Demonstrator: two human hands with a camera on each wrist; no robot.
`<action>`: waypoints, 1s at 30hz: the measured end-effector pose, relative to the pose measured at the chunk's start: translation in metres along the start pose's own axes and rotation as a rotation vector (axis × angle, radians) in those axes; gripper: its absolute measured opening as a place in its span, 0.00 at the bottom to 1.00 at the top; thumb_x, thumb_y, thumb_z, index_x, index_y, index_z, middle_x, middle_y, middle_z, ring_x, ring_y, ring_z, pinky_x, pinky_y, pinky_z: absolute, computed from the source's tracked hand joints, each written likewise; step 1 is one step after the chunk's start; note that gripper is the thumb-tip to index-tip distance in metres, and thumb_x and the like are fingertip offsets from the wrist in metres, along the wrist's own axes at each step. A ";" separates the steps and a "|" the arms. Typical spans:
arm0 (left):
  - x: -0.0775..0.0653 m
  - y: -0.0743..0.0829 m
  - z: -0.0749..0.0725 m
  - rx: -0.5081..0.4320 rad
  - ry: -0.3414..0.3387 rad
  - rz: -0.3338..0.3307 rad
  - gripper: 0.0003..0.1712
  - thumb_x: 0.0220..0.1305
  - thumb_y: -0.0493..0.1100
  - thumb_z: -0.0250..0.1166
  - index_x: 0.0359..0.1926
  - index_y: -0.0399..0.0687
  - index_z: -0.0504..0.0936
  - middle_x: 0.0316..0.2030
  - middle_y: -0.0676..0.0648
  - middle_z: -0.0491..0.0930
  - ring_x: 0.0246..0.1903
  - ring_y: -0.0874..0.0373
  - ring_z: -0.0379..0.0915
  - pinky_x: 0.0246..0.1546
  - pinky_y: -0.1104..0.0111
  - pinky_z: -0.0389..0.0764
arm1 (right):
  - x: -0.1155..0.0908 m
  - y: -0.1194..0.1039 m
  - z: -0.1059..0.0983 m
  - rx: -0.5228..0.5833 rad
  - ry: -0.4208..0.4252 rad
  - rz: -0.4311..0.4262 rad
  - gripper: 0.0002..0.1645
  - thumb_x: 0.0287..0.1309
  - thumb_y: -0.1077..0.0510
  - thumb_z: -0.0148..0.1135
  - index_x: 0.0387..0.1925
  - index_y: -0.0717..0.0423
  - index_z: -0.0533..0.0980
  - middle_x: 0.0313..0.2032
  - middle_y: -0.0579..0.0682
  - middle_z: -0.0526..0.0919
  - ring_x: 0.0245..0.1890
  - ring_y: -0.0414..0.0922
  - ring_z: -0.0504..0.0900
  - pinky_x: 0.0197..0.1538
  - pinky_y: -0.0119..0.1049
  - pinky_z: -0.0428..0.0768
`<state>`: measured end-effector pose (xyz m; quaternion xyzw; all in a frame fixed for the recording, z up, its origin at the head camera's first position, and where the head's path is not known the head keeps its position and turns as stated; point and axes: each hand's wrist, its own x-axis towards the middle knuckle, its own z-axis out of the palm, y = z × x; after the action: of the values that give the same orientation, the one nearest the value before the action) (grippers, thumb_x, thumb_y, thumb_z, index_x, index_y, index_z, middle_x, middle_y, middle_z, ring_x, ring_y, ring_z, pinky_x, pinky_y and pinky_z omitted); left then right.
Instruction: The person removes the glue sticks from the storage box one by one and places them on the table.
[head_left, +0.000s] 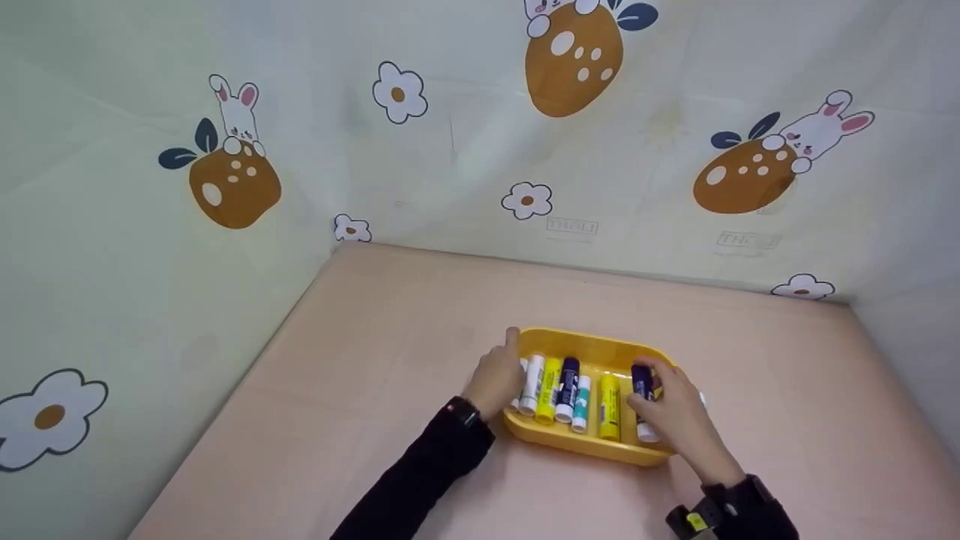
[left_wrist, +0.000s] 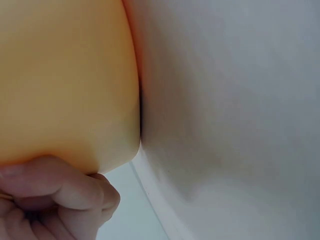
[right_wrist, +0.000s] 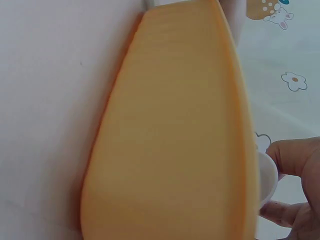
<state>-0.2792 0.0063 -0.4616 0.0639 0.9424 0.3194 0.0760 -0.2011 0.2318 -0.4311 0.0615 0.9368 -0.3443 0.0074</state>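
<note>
A yellow plastic tray [head_left: 592, 448] stands on the table, with several glue sticks lying in it. At the tray's left end my left hand [head_left: 498, 379] grips the rim; in the left wrist view its curled fingers [left_wrist: 75, 185] are against the outer wall. My right hand [head_left: 679, 409] pinches a dark blue glue stick [head_left: 642, 382] with a white base, at the tray's right end. The right wrist view shows a round white end [right_wrist: 268, 180] between thumb and fingers. Left of it lie a yellow glue stick [head_left: 610, 409], a small teal-and-white one [head_left: 581, 405], and others side by side.
A pale pink cloth [head_left: 360, 360] covers the table around the tray. Pale curtains [head_left: 450, 165] printed with rabbits and flowers rise along the back and sides. A small white thing [head_left: 703, 400] shows beyond my right hand, mostly hidden.
</note>
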 end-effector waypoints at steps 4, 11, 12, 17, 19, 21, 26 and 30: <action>-0.001 0.000 -0.001 -0.004 -0.001 0.005 0.31 0.65 0.34 0.51 0.67 0.45 0.53 0.39 0.39 0.79 0.25 0.57 0.75 0.30 0.67 0.79 | -0.004 0.003 -0.012 -0.009 0.000 0.009 0.35 0.55 0.55 0.58 0.64 0.55 0.61 0.47 0.62 0.68 0.45 0.55 0.70 0.42 0.43 0.77; -0.002 0.000 -0.001 -0.020 -0.002 0.007 0.31 0.65 0.34 0.50 0.67 0.45 0.52 0.38 0.39 0.80 0.24 0.58 0.74 0.28 0.68 0.78 | -0.009 0.017 -0.030 0.008 0.031 -0.021 0.33 0.54 0.57 0.59 0.62 0.56 0.63 0.43 0.60 0.68 0.38 0.51 0.69 0.30 0.33 0.74; -0.002 0.000 -0.001 -0.025 -0.003 0.006 0.32 0.65 0.34 0.50 0.68 0.45 0.52 0.39 0.39 0.79 0.24 0.58 0.74 0.28 0.68 0.77 | -0.010 0.019 -0.033 0.004 0.039 -0.030 0.33 0.54 0.57 0.59 0.62 0.56 0.63 0.42 0.59 0.68 0.37 0.50 0.69 0.30 0.32 0.73; -0.001 -0.001 0.000 -0.030 -0.007 0.002 0.32 0.65 0.35 0.49 0.68 0.45 0.51 0.39 0.39 0.79 0.24 0.58 0.74 0.29 0.68 0.77 | -0.013 0.030 -0.043 -0.035 0.057 -0.048 0.33 0.53 0.58 0.60 0.61 0.58 0.64 0.41 0.60 0.69 0.35 0.49 0.69 0.30 0.32 0.71; -0.001 -0.001 0.000 -0.017 -0.003 0.010 0.31 0.65 0.35 0.50 0.67 0.45 0.51 0.37 0.40 0.79 0.24 0.57 0.74 0.29 0.67 0.77 | -0.014 0.035 -0.046 -0.048 0.063 -0.044 0.33 0.54 0.57 0.59 0.61 0.58 0.63 0.41 0.60 0.69 0.35 0.48 0.69 0.29 0.31 0.71; -0.002 -0.001 0.000 0.005 0.005 0.016 0.30 0.65 0.35 0.50 0.67 0.45 0.52 0.35 0.40 0.79 0.24 0.57 0.73 0.29 0.67 0.77 | -0.014 0.041 -0.049 -0.060 0.069 -0.038 0.33 0.54 0.56 0.59 0.61 0.58 0.64 0.40 0.59 0.69 0.34 0.48 0.69 0.28 0.31 0.70; -0.001 -0.001 0.001 0.033 0.012 0.005 0.30 0.66 0.36 0.51 0.67 0.45 0.53 0.38 0.41 0.79 0.27 0.57 0.74 0.33 0.65 0.78 | -0.013 0.058 -0.054 -0.100 0.048 -0.011 0.34 0.54 0.55 0.59 0.62 0.59 0.63 0.40 0.60 0.69 0.34 0.49 0.68 0.29 0.33 0.69; 0.000 -0.001 0.002 0.028 0.015 0.001 0.30 0.66 0.36 0.50 0.67 0.44 0.53 0.39 0.40 0.80 0.28 0.56 0.76 0.34 0.64 0.80 | -0.010 0.074 -0.055 -0.122 0.013 0.022 0.34 0.55 0.56 0.58 0.63 0.59 0.62 0.40 0.61 0.69 0.34 0.49 0.68 0.29 0.34 0.69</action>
<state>-0.2788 0.0068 -0.4634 0.0630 0.9473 0.3065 0.0680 -0.1803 0.3221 -0.4361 0.0735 0.9553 -0.2862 0.0087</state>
